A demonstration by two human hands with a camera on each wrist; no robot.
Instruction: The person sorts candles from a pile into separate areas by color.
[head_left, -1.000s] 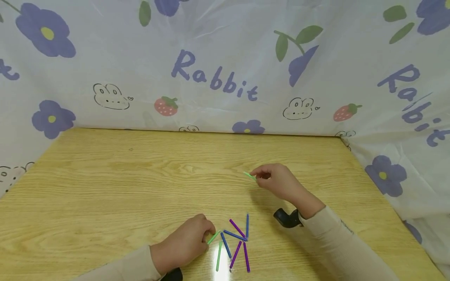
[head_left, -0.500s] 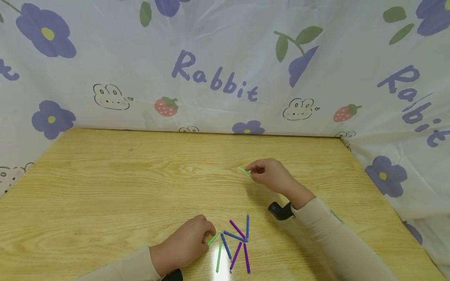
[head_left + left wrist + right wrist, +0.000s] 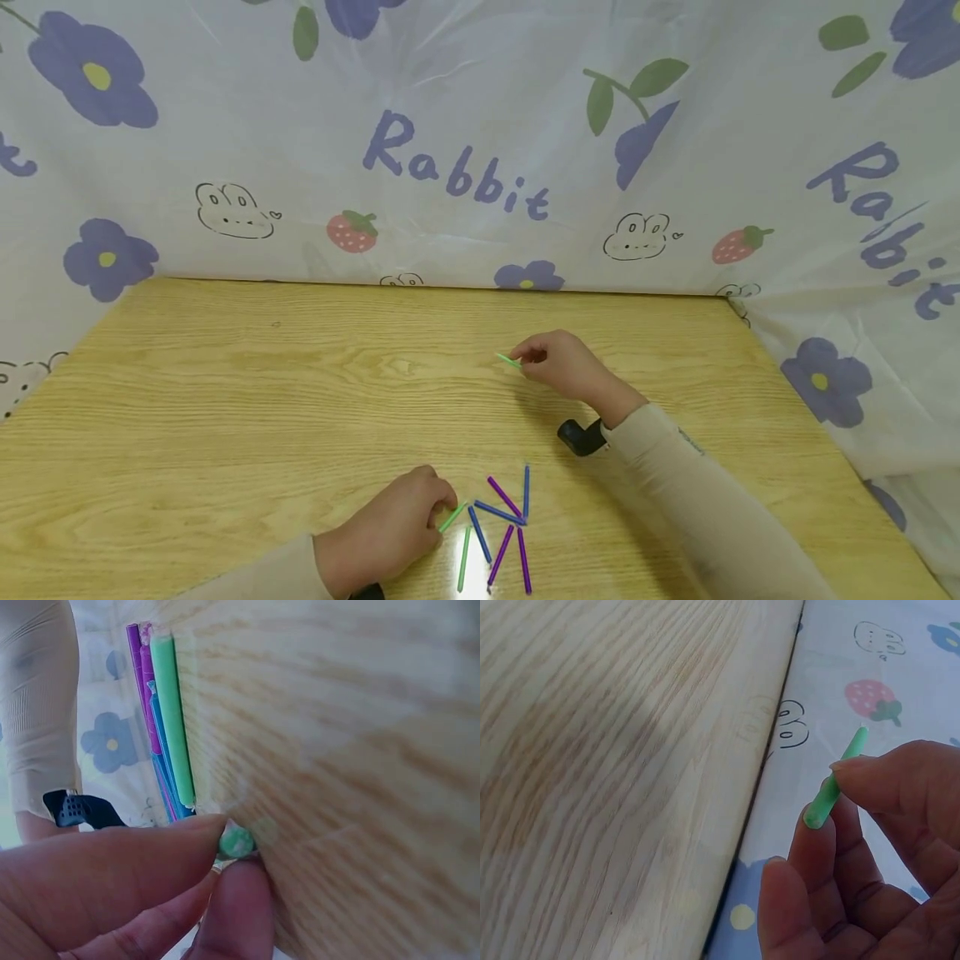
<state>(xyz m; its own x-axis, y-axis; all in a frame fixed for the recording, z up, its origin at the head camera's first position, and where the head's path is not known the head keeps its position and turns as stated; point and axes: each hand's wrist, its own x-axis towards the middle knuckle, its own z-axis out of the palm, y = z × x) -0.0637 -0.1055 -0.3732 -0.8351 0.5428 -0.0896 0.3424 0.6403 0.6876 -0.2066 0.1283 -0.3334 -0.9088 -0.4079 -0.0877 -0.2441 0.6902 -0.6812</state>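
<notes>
Near the front of the wooden table, my left hand (image 3: 386, 529) pinches a thin green candle (image 3: 453, 517) between thumb and finger. In the left wrist view that candle shows end-on, close to the tabletop. Farther back and to the right, my right hand (image 3: 566, 367) holds another green candle (image 3: 829, 796) above the table, its tip angled away. Beside the left hand lie a third green candle (image 3: 464, 560), three blue candles, one of them upright in line (image 3: 527, 493), and three purple candles, one at the front right (image 3: 524, 562). Several of their ends meet or nearly meet.
The wooden table (image 3: 262, 417) reaches back to a white patterned cloth (image 3: 450, 242) along its far edge. More cloth hangs at both sides. A black wrist-camera mount (image 3: 581, 437) sits under the right wrist.
My right hand has moved left and farther from me, carrying its green candle. The left hand keeps its place with its candle, and the loose candles lie as before.
</notes>
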